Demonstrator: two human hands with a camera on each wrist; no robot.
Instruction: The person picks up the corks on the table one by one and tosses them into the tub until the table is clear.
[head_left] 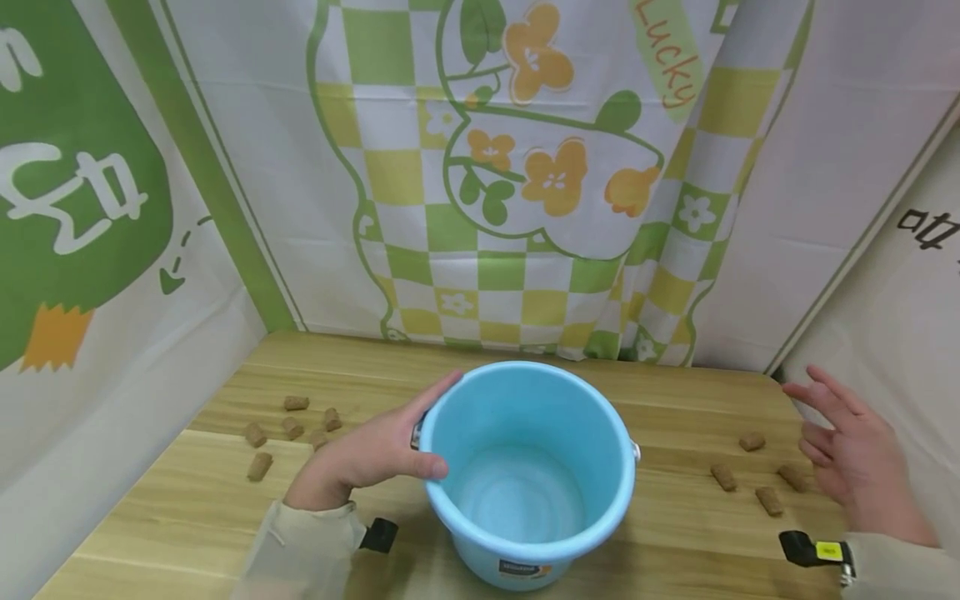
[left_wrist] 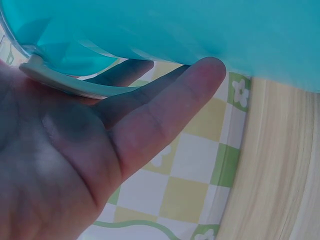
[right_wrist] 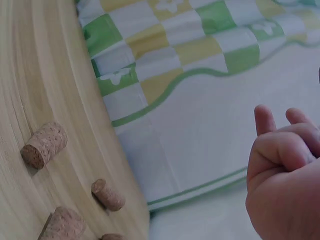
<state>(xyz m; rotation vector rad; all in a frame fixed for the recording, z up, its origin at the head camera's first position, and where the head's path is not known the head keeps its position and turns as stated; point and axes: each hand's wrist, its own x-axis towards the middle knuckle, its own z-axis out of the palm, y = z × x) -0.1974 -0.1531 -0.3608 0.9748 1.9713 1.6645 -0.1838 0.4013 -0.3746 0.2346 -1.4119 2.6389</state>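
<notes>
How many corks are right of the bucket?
4: one cork at the back, one leftmost, one at the front, one rightmost, by the right hand. That hand may hide more.

Bucket [head_left: 525, 408]'s smooth plastic, kinda glossy. Corks [head_left: 259, 467] look matt and rough, pitted all over. Table [head_left: 675, 408]'s smooth wood grain, low sheen; curtain [head_left: 501, 275]'s creased, mostly matt cloth.

Right hand [right_wrist: 282, 172] showing at right, two fingers sticking up. Four corks [right_wrist: 45, 145] lying on wooden table [right_wrist: 30, 75]. Checked green, yellow, white cloth [right_wrist: 190, 110] hanging behind.
</notes>
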